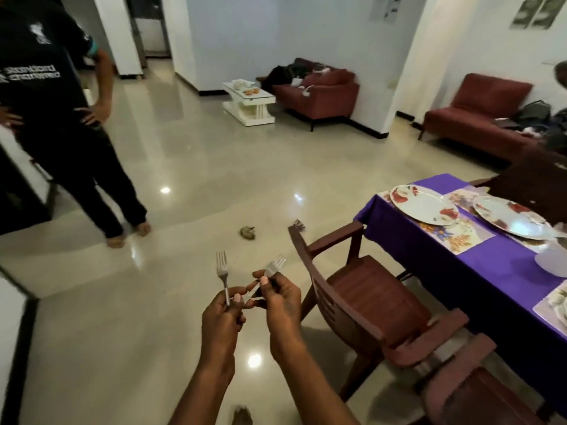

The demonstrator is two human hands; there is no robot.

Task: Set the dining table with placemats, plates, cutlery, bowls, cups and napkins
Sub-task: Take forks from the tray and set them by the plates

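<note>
head view, and both hands are up in front over the shiny floor (190, 167). the left hand (222, 320) has its fingers (236, 299) curled round the handle of a fork (222, 269), tines pointing straight up. the right hand (283, 302) pinches a second fork (274, 264) between thumb and fingertips, tines tilted up and to the right. the two handles cross low between the hands, and there may be more cutlery bunched in there, but i cannot tell how many pieces.

off to the right stands the bench (478, 271) under a purple cloth. on it, at the far corner, a floral plate (425, 204) sits on a patterned placemat (457, 233), and just beside it a second floral plate (511, 216) on its own mat. a pale rounded vessel (552, 259) sits near the right edge, too blurred to name. a dark red chair (362, 289) is drawn up beside the bench, between the hands and the plates.

at the left a person in dark clothes (52, 96) stands barefoot, hands on hips. further back, a white coffee table (250, 101) and a red sofa (316, 90).
</note>
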